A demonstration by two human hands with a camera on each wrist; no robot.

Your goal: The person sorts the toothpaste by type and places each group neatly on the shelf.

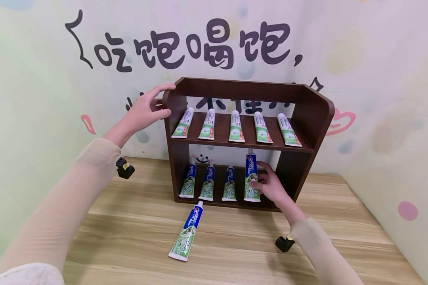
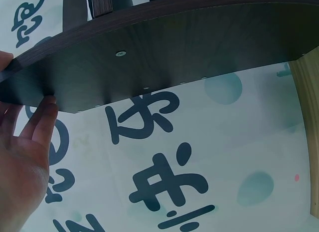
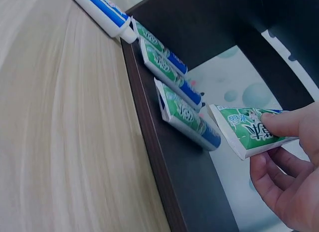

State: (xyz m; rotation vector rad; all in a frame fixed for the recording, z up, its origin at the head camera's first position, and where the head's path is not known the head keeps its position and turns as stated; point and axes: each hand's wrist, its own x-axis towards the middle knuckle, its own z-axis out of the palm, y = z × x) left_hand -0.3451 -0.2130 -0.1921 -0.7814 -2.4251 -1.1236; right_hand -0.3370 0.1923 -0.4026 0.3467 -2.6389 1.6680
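Note:
A dark brown two-tier shelf stands on the table. My left hand rests on the upper left corner of its side panel, thumb and fingers on either face of the board in the left wrist view. My right hand pinches a blue and green toothpaste tube between thumb and fingers, at the lower tier's right half. In the right wrist view the held tube is raised over the shelf board. Three similar tubes lie in a row to its left on the lower tier.
Several white and green tubes lie on the upper tier. Another blue and green tube lies on the wooden table in front of the shelf. A printed wall stands close behind.

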